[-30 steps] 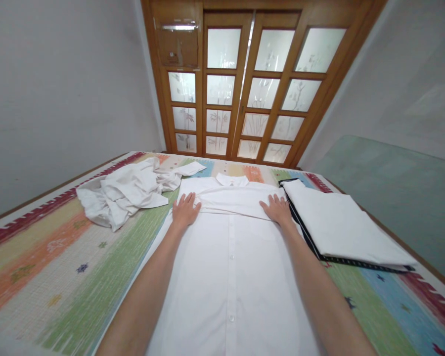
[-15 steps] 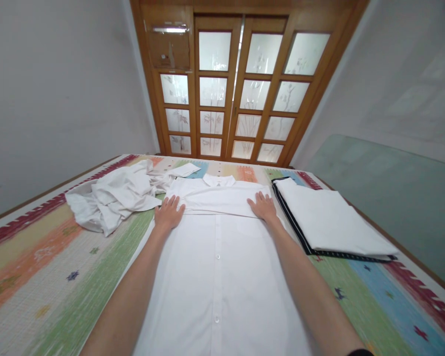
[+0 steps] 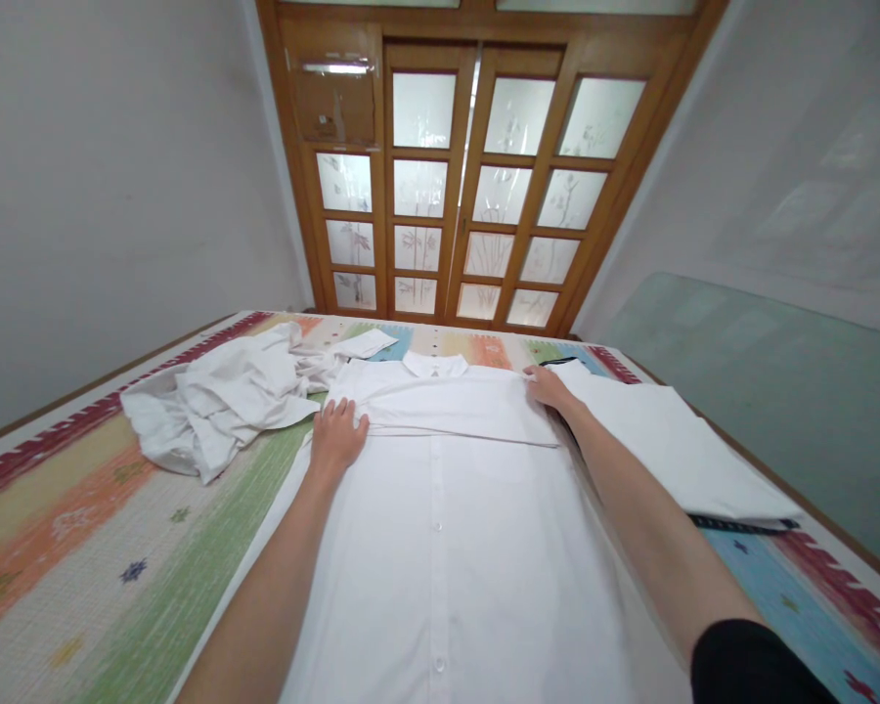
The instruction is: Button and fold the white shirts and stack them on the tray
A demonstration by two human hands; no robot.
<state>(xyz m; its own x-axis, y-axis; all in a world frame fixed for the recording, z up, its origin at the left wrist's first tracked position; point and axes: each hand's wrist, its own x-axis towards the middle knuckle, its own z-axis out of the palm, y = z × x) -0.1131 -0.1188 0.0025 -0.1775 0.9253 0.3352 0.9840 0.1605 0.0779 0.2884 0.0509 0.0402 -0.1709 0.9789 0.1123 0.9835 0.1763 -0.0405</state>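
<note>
A white button-up shirt [image 3: 440, 548] lies front up before me, its collar at the far end. Its sleeves [image 3: 447, 406] are laid across the chest. My left hand [image 3: 338, 435] rests on the shirt's left edge near the sleeve fold, palm down with fingers extended. At the far right shoulder edge, my right hand [image 3: 550, 386] has its fingers bent and closed on the shirt's cloth; the thumb is partly hidden.
A crumpled white garment [image 3: 220, 396] lies to the left. On the right is a folded white cloth stack [image 3: 682, 440] with a dark piece beneath. The striped, patterned cover [image 3: 191, 548] spreads under everything. Wooden glass-paned doors [image 3: 440, 186] stand beyond.
My right hand has moved outward and away from me, from lying flat on the sleeves to the shirt's right shoulder edge. My left hand stays in nearly the same place.
</note>
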